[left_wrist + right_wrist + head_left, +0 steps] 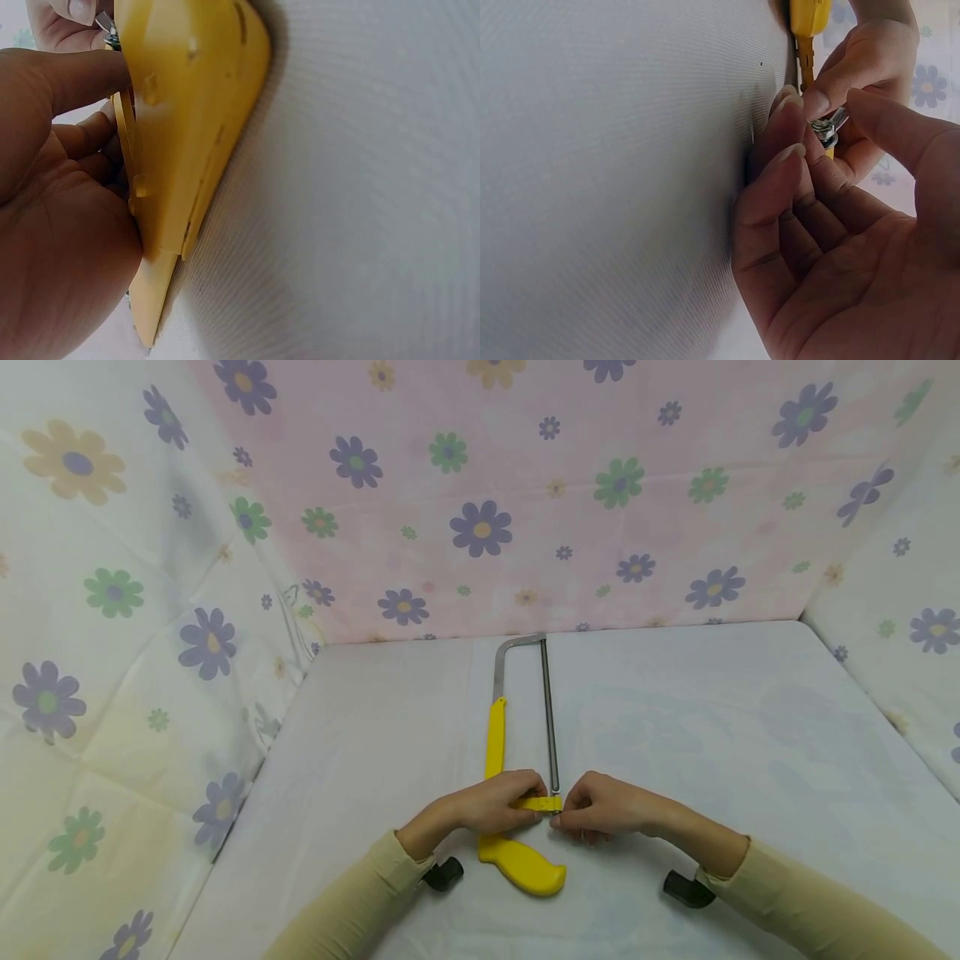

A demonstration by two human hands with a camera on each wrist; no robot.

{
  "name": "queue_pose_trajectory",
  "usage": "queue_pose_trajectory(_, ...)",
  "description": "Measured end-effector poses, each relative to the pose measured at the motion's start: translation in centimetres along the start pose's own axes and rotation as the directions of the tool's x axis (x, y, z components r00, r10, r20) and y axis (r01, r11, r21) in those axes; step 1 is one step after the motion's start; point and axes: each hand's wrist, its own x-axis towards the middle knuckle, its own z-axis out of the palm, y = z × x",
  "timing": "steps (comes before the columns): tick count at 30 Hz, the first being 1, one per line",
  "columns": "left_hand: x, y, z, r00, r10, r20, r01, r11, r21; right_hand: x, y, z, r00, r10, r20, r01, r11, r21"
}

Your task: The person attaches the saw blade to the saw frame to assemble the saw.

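A hacksaw (496, 739) with a yellow handle (528, 867) and grey metal front lies flat on the white surface, its far end pointing away. Its blade (550, 718) runs along the right side of the frame. My left hand (487, 803) grips the yellow crosspiece (546, 804) at the near end of the blade. A small metal wing nut (826, 133) sits at that end, beside the left fingertips. With thumb and fingers, my right hand (611, 806) pinches the wing nut; its other fingers curl close to the surface. In the left wrist view, the yellow handle (180, 112) hides part of the left fingers.
The white tabletop (712, 718) stretches out on both sides of the saw. Flower-patterned cloth (525, 468) hangs behind and at both sides. Near each cuff a dark wrist device (686, 889) shows.
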Motion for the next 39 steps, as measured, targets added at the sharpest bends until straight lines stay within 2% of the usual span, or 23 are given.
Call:
queue_pose_trajectory(9,-0.04,-0.21,0.11,1.000,0.020,-0.004,-0.020,1.000,0.010,-0.25,0.06,-0.11,1.000,0.015,-0.008,-0.015,1.000,-0.012)
queue_pose_trajectory(28,-0.04,-0.11,0.16,1.000,-0.004,-0.003,0.004,1.000,0.015,-0.55,0.70,-0.50,1.000,0.010,-0.013,-0.010,0.999,-0.040)
queue_pose_trajectory(39,-0.07,-0.19,0.04,1.000,0.030,-0.007,-0.030,0.999,0.022,-0.46,0.49,-0.35,1.000,0.001,0.004,-0.001,0.999,-0.032)
